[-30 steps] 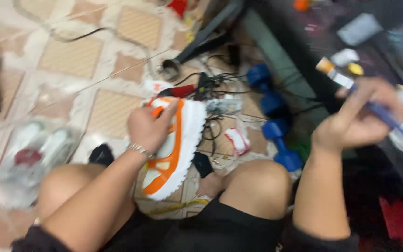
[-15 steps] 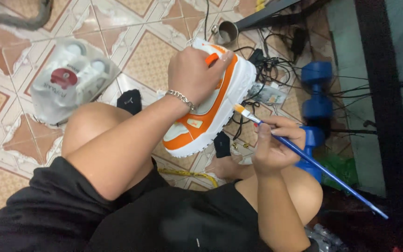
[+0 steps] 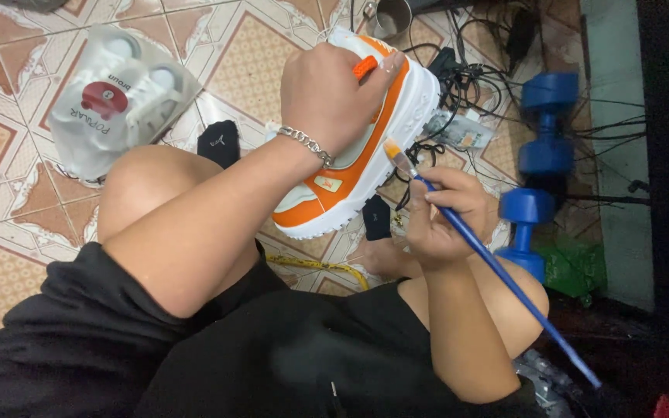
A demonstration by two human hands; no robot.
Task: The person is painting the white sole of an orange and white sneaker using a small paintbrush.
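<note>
Centrally, the left hand [image 3: 334,97] grips the orange-and-white sneaker [image 3: 365,147] from above, held over the tiled floor [image 3: 257,62]; right hand [image 3: 447,213], fingers closed around a blue paintbrush [image 3: 489,263], sets its bristles just beside the sole. Blue dumbbells [image 3: 540,155] lie right.

Clutter lying across the patterned tile floor [image 3: 9,147]

A clear plastic bag holding white shoes [image 3: 118,101] is sitting at upper left, two blue dumbbells [image 3: 540,159] are lying at right beside a tangle of black cables [image 3: 474,85], a metal cup [image 3: 391,15] is standing at the top edge, and a yellow cord [image 3: 319,265] is trailing near a small black pouch [image 3: 219,143].
</note>
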